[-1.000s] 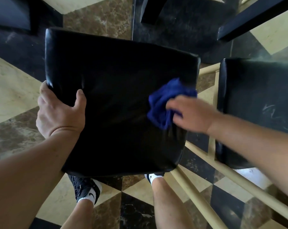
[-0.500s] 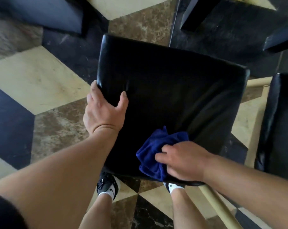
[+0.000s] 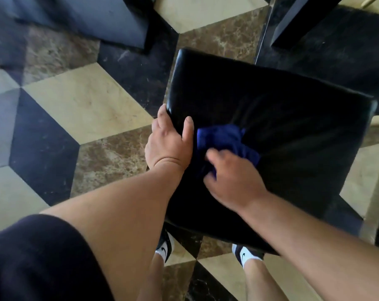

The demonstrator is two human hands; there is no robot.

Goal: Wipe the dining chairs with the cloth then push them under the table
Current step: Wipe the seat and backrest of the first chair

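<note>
Left grip [image 3: 169, 146] clamps the chair seat [image 3: 282, 118] at its left edge to steady it, while right grip [image 3: 232, 181], bunching the cloth [image 3: 223, 137], scrubs alongside.

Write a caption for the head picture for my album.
The left hand grips the seat by its edge while the right hand wipes it with the cloth.

Left grip [image 3: 168, 146] clamped, thumb spread; right grip [image 3: 234, 181] curled, palm down.
</note>
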